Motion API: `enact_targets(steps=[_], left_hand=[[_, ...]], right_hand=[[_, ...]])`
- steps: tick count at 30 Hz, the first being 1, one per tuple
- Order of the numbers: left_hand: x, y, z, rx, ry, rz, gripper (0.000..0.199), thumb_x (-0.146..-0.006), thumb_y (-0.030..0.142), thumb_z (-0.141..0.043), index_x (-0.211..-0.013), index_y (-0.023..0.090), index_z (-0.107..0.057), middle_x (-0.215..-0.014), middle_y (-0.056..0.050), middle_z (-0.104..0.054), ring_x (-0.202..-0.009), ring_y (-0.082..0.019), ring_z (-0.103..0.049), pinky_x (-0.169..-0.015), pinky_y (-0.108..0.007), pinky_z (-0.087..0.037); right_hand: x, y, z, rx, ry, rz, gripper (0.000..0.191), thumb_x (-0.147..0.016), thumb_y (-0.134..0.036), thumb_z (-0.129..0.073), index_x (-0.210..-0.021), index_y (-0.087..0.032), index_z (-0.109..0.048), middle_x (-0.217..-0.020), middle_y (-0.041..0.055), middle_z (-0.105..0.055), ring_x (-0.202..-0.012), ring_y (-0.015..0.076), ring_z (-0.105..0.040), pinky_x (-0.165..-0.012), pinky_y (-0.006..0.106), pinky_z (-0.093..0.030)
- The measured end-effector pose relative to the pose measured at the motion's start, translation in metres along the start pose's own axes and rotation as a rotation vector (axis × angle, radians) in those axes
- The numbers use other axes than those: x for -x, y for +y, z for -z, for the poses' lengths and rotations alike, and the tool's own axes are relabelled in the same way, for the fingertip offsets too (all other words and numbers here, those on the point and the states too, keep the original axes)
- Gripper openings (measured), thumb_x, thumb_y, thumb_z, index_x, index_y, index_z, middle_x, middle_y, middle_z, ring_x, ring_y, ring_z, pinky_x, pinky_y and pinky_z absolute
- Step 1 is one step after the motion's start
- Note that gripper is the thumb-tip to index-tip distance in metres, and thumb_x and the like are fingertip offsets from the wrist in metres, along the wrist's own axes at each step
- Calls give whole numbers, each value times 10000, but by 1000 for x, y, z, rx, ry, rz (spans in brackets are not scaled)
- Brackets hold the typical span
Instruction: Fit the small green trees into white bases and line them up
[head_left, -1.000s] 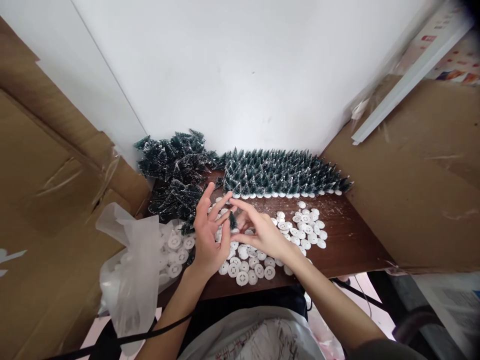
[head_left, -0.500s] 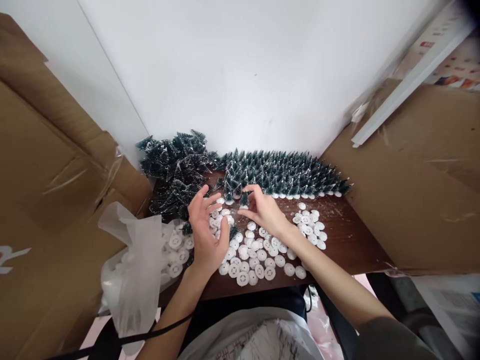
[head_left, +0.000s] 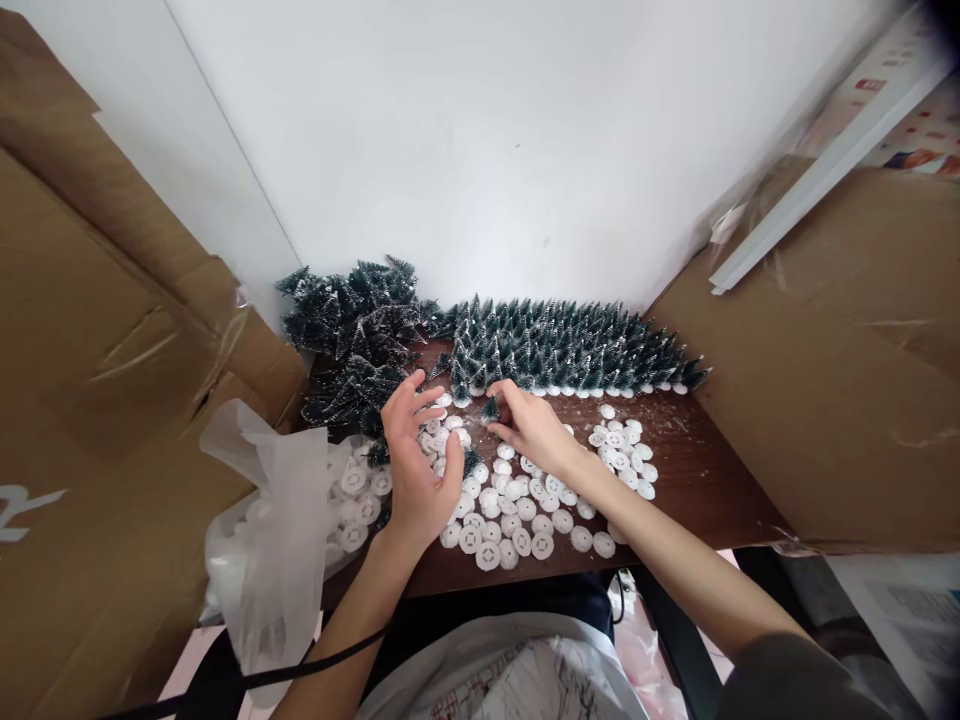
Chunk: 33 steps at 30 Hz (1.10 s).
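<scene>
A: What's on the far left?

B: A clear plastic bag (head_left: 281, 540), open, with white discs showing at its mouth. It probably lies that way so the discs are near to hand. Behind it, loose trees (head_left: 352, 385) are heaped, pointing every which way.

A: And the left hand (head_left: 420, 470)?

B: Open, fingers spread and thumb apart, with nothing in it that I can see. It's just beside the loose discs (head_left: 525, 512), which are scattered over the brown table (head_left: 697, 460), some overlapping.

A: Where's the small tree (head_left: 490, 409)?

B: Between the thumb and forefinger of the right hand (head_left: 534, 428), just in front of the standing trees (head_left: 570, 345). That hand is pinching it from the side, likely to keep its tip free and hold it steady.

A: Which way does it point?

B: Tip up, its long axis close to upright. I can't tell whether its foot touches the table.

A: And the standing ones?

B: They run off to the right in tight rows, tips up, white feet showing along the front edge. Packed like that, they probably save room.
</scene>
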<state>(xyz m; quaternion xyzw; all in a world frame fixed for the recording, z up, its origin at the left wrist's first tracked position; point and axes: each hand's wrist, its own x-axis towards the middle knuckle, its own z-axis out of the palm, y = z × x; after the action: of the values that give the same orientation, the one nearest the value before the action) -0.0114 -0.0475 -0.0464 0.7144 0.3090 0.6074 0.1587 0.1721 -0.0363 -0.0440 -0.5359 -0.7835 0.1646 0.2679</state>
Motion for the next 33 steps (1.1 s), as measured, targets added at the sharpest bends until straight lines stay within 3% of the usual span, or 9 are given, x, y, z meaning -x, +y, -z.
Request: enact_targets(steps=[16, 33], left_hand=[[0, 1, 0, -26, -38, 0, 716, -881, 89, -542, -1489, 285, -219, -1438, -165, -359, -1221, -252, -530, -907, -407, -557], [0, 1, -1, -32, -41, 32, 668, -903, 135, -534, -1473, 314, -236, -1434, -144, -382, -1211, -247, -529, -886, -400, -560]], right_hand=[[-13, -5, -5, 159, 62, -84, 326, -873, -124, -518, -1190, -157, -447, -831, 55, -636, -635, 153, -533, -622, 269, -390], [-25, -9, -6, 358, 10, -181, 329, -927, -216, -552, -1232, -171, -437, -780, 87, -708, -626, 221, -635, -550, 267, -304]])
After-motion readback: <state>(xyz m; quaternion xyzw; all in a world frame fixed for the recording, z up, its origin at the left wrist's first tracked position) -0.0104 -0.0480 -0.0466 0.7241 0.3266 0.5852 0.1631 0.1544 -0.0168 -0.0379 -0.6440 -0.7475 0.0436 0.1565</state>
